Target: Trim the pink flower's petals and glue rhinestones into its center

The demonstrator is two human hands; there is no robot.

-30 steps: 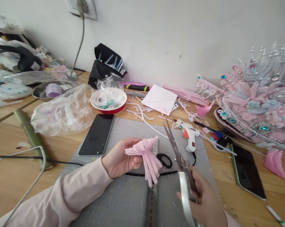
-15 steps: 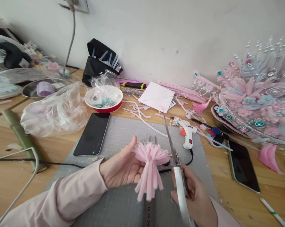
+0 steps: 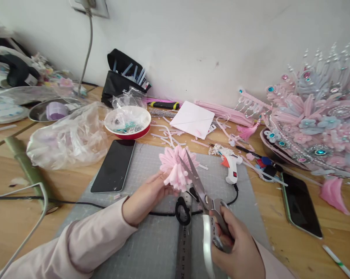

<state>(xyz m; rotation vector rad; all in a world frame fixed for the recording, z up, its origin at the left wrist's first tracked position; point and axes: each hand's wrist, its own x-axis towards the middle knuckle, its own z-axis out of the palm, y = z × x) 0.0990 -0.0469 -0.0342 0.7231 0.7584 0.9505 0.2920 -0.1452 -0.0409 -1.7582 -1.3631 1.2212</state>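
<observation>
The grip of the left hand [image 3: 147, 197] was curled in beneath and behind a pink fuzzy-strip flower [image 3: 175, 166]. As the head view showed it, the fingers were gathered at the flower's base, though the petals hid most of the tips and so exactly how tightly they pinched. The right hand [image 3: 235, 242] was wrapped around the handles of a pair of metal scissors [image 3: 207, 201], whose blades stood slightly parted.

Half a second earlier the flower's long strips had hung downward, with the scissors upright beside it, well to the right of most of the strips. The left hand had since raised and turned the flower so that the strips fanned toward the camera, and the scissors had tipped leftward until their blades crossed in front of its right side. That seemed to bring the strip ends within the blades' reach; whether either blade touched a strip could not be told.

The flower lay above and just to the right of the left grip, held clear of the gray cutting mat [image 3: 143, 248] on the wooden surface [image 3: 294, 255]. It was up and to the left of the right grip, with the scissors' blades spanning the gap. Below it, a black loop handle [image 3: 181, 202] lay across the steel ruler [image 3: 183, 250].
</observation>
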